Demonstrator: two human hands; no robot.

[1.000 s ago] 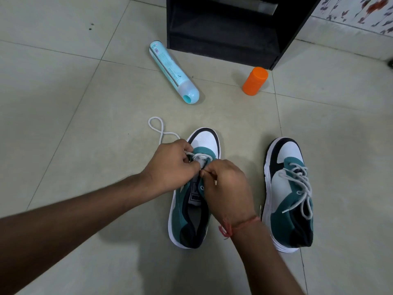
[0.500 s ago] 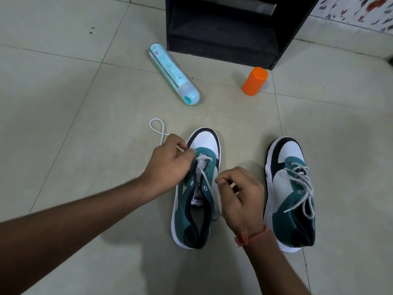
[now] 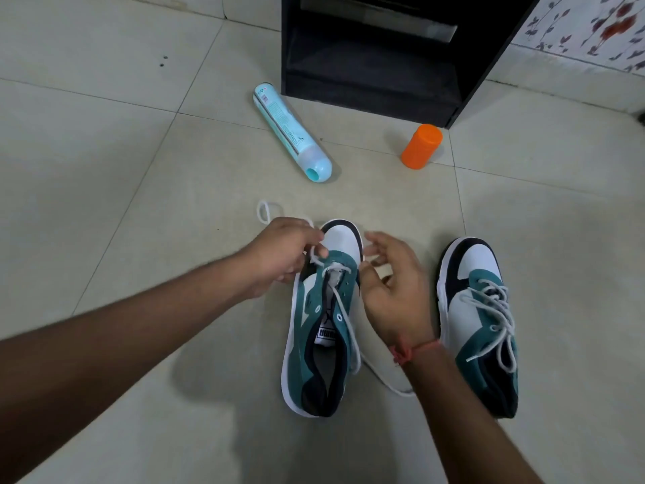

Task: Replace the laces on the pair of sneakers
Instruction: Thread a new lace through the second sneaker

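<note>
Tiled floor point(image 3: 104, 176) fills the view, and everything sits around the left sneaker point(image 3: 323, 319), the teal, white and black one lying toe away from the camera. Well beyond its toe stands a black cabinet point(image 3: 377, 57). To the right of the left sneaker, apart from it and parallel, lies the right sneaker point(image 3: 480, 319), with its grey-white lace threaded and loose on top. Beyond the left sneaker's toe and a little to the left lies a pale blue bottle point(image 3: 291, 132) on its side; beyond the toe to the right is an orange container point(image 3: 421, 145), leaning.

Left hand point(image 3: 284, 255) is at the sneaker's toe end on its left side, fingers curled in, pinching the white lace point(image 3: 343, 310) right at the front eyelets. Right hand point(image 3: 394, 291) hovers at the sneaker's right side, fingers spread and loose, nothing gripped, a red thread point(image 3: 413, 351) round the wrist. The lace crosses only the front eyelets; one end runs down over the tongue and off the sneaker's right side onto the floor, the other loops on the floor just left of the toe.
</note>
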